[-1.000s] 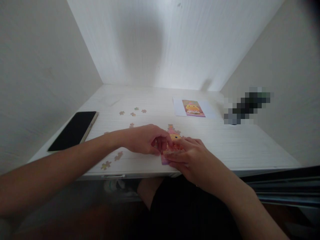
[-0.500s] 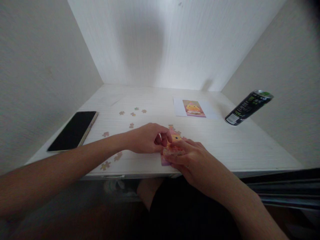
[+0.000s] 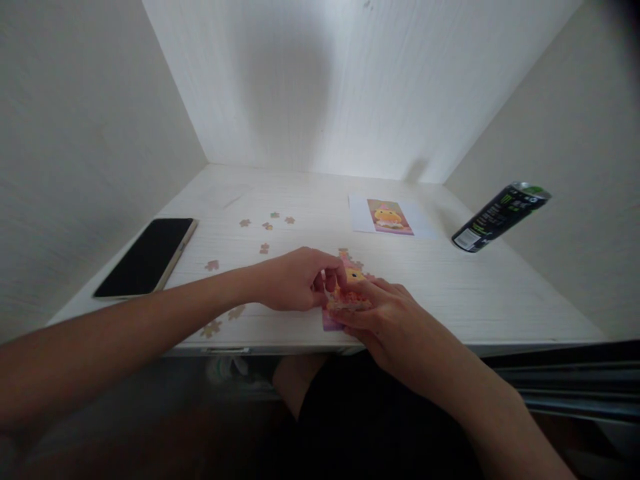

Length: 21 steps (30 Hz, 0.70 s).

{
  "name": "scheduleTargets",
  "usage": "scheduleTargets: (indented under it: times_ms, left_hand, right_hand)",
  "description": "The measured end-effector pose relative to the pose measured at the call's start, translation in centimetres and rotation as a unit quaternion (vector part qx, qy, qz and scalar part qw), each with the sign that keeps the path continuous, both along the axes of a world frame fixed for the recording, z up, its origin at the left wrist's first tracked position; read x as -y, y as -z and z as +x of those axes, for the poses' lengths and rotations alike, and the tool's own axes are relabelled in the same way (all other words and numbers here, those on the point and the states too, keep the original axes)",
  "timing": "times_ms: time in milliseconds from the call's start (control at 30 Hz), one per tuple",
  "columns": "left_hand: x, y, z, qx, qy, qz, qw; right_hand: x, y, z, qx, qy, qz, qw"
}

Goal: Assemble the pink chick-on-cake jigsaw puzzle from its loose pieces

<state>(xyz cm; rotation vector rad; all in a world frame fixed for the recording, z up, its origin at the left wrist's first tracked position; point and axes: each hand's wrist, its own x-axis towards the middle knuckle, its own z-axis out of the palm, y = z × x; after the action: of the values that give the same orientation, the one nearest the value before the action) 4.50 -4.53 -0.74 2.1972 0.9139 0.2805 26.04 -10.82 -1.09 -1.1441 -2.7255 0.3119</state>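
A partly joined jigsaw puzzle (image 3: 353, 274) with a yellow figure and pink parts lies near the table's front edge, largely covered by my hands. At its left side, my left hand (image 3: 295, 279) has its fingers curled in a pinch, with a pale puzzle piece (image 3: 329, 295) at the fingertips, mostly hidden. My right hand (image 3: 385, 312) rests over the lower right of the puzzle, fingers stretched and spread across it. Loose puzzle pieces (image 3: 268, 226) lie beyond my left hand, and others (image 3: 211, 328) sit close to the front edge beneath my left forearm.
A printed reference picture (image 3: 390, 217) on white paper lies at the back. To the right stands a black drink can (image 3: 497, 219). A dark-screened tablet or phone (image 3: 147, 257) lies at the left. White panels enclose the white table (image 3: 500, 293) at the back and sides.
The view has shifted slightly. My left fingertips have moved a little at the puzzle's left edge, where a pale piece edge now shows. My right hand stays in place on the puzzle.
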Motion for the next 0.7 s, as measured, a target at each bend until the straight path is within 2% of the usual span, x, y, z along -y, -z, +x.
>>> scheduleTargets:
  times_ms: [67, 233, 367, 500, 633, 700]
  left_hand:
    - [0.01, 0.09, -0.02, 0.003, -0.014, 0.0, 1.0]
    - [-0.06, 0.45, -0.12, 0.051, 0.026, 0.03, 0.998]
    - [-0.38, 0.66, -0.23, 0.027, -0.024, 0.014, 0.999]
    - [-0.4, 0.61, -0.19, 0.058, 0.02, 0.002, 0.998]
    - [-0.09, 0.43, -0.11, 0.057, 0.045, -0.024, 0.997]
    - [0.0, 0.38, -0.13, 0.053, 0.059, -0.013, 0.997]
  right_hand:
    - [0.01, 0.02, 0.0, 0.001, 0.0, -0.001, 1.0]
    - [-0.04, 0.12, 0.06, -0.005, 0.001, -0.002, 1.0]
    - [-0.04, 0.05, 0.03, 0.008, 0.004, -0.019, 1.0]
    - [0.05, -0.03, 0.01, 0.01, 0.005, -0.026, 1.0]
    - [0.07, -0.01, 0.03, 0.004, 0.007, -0.033, 0.999]
    - [0.01, 0.02, 0.05, 0.005, 0.009, -0.035, 0.999]
